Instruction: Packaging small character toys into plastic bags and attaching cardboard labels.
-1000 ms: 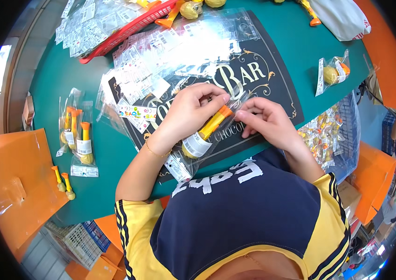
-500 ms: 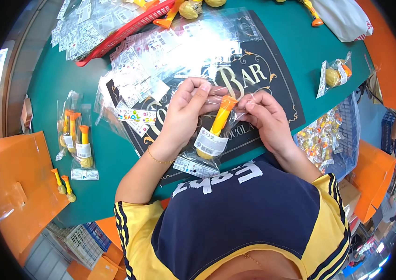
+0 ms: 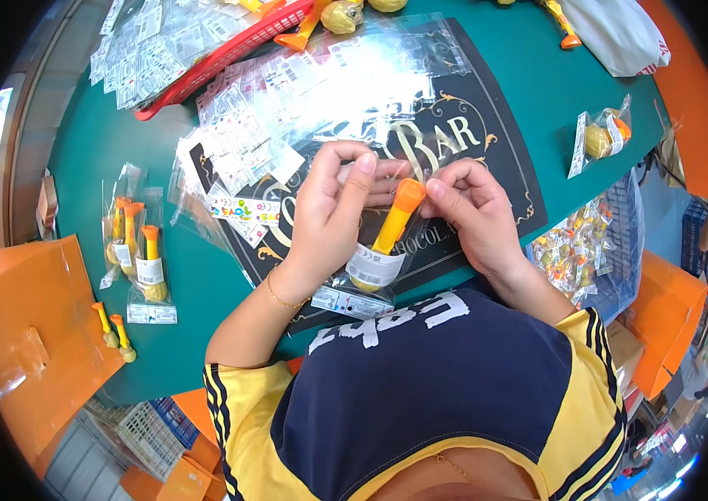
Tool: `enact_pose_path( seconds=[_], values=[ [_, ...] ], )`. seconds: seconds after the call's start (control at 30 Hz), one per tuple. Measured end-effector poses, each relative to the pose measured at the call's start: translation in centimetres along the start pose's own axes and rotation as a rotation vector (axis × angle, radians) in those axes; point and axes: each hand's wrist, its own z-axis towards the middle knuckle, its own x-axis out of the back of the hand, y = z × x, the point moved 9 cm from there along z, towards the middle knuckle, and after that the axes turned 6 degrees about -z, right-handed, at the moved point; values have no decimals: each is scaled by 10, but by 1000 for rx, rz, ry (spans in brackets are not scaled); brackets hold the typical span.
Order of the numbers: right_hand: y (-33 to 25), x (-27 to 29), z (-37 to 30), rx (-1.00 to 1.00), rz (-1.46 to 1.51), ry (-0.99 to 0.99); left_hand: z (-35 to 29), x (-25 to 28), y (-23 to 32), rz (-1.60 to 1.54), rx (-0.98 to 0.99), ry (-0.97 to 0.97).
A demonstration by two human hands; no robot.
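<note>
Between my hands is a clear plastic bag [image 3: 394, 265] with a toy [image 3: 395, 219] inside. The toy has an orange flared end, a yellow stem and a gold rounded end, with a white label wrapped round it. It is tilted, the orange end pointing away from me. My left hand [image 3: 339, 204] holds the bag's left side near its far end, thumb raised and fingers reaching behind the toy. At the right of the orange end, my right hand [image 3: 472, 209] pinches the bag's edge between thumb and fingers. A printed card strip [image 3: 350, 302] shows at the bag's near end.
Flat clear bags [image 3: 245, 142] lie over a black printed mat [image 3: 504, 167], beside a red basket [image 3: 212, 71]. Bagged toys [image 3: 152, 271] and two loose toys [image 3: 120, 338] are at left. Another bagged toy [image 3: 600, 138] lies right, above a blue crate [image 3: 621, 267] of bagged toys.
My right hand has shifted slightly left, closer to the toy's orange end. The orange end sits a little nearer to me. My left hand has barely moved.
</note>
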Motion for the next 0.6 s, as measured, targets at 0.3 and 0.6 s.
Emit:
enact_pose_path(
  seconds=[0.3, 0.6],
  values=[
    [-4, -3, -2, 147, 22, -3, 1, 3, -3, -111, 125, 42],
    [-4, -9, -1, 146, 45, -58, 0, 16, -12, -74, 178, 121]
  ],
)
